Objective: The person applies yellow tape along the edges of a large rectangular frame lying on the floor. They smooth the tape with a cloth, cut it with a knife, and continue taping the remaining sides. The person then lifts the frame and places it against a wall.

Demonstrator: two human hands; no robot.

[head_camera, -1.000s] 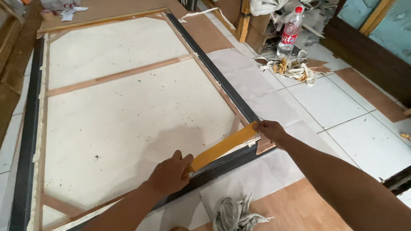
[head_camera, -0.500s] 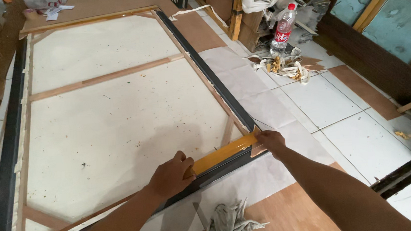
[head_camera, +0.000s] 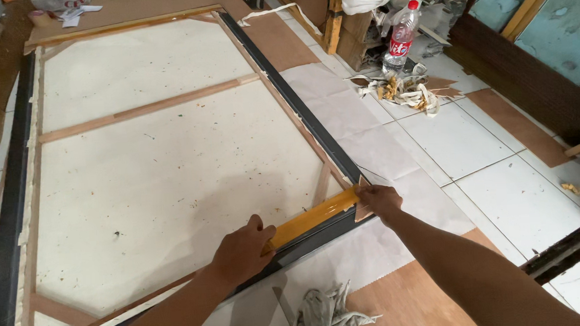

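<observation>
Both hands are down on the near edge of a big picture frame (head_camera: 12, 220) that lies flat on the floor. The left hand (head_camera: 241, 250) is bent over one end of a strip of yellow tape (head_camera: 313, 216), with the fingers pressing it onto the dark rail. The right hand (head_camera: 378, 201) pinches the other end of the tape at the near right corner of the frame and holds it stretched. The tape runs along the near rail, right where the wood meets the black edge. To stick it down well, I think the tape should stay tight and straight along the rail, and the left hand should rub slowly toward the corner so no bubbles or folds get in. Inside the frame sits a white backing sheet (head_camera: 170, 170) with small specks on it and a wooden bar (head_camera: 146, 110) across the middle. A crumpled grey rag (head_camera: 326, 315) lies on the floor just beside the near rail. Far off by the wall, a plastic bottle (head_camera: 403, 35) with a red cap stands upright; it looks almost empty, though I cannot be sure. Scraps of torn tape (head_camera: 403, 89) lie near it.
</observation>
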